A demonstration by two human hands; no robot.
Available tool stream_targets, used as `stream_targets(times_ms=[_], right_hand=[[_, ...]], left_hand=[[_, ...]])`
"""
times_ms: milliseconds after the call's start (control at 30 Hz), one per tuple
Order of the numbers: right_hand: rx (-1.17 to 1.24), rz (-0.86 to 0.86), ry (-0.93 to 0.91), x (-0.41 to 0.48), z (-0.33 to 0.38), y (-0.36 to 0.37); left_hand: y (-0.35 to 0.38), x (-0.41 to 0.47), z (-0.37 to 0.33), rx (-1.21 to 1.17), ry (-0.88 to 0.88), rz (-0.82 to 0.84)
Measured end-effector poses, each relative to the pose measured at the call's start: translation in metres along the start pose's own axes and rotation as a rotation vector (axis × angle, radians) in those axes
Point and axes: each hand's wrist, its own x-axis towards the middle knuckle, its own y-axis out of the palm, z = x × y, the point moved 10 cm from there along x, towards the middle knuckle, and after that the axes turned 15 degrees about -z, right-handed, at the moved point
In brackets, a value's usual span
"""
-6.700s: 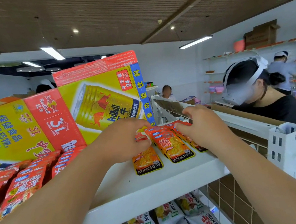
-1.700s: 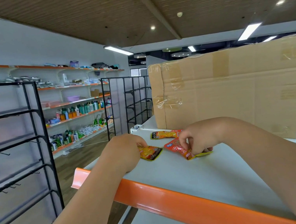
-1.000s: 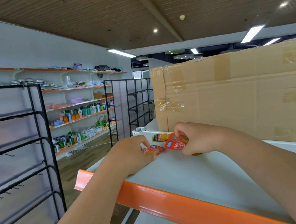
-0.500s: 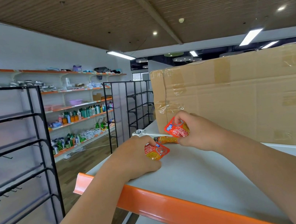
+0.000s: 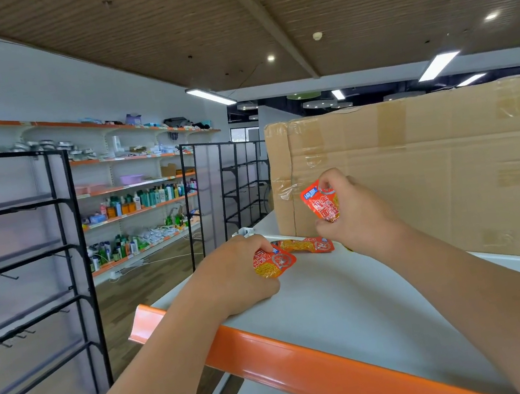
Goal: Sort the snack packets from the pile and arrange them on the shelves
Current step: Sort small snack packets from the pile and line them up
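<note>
**Two Are Held, One Is Lying Flat**

A red snack packet [image 5: 321, 202] is pinched between the thumb and fingers of the right hand [image 5: 357, 215], just right of the middle of the frame. It is lifted off the white shelf [image 5: 337, 307], in front of the big cardboard box [image 5: 435, 175]. A second packet [image 5: 274, 262], red and yellow, is gripped by the left hand [image 5: 233, 274] in the middle of the frame, low over the shelf. A third packet [image 5: 308, 244] is seen lying flat on the shelf between the two hands, close to the foot of the box.

The shelf is edged with an orange strip [image 5: 298, 361] across the lower part of the frame. At the left, black racks [image 5: 71, 260] are seen, with wall shelves [image 5: 140, 200] of bottles behind them.

The packets are small and shiny, so one could be dropped if it is held only by a corner. It could slide past the orange strip and be lost on the floor. The third packet could be knocked by a wrist and pushed against the box. The kinds could be mixed up, since the packets look much alike.
</note>
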Motion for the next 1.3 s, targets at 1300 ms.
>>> stream_targets(times_ms=[1300], right_hand=[[0.134, -0.029, 0.193, -0.055, -0.07, -0.238]], left_hand=[[-0.019, -0.005, -0.224, -0.394, 0.14, -0.251]])
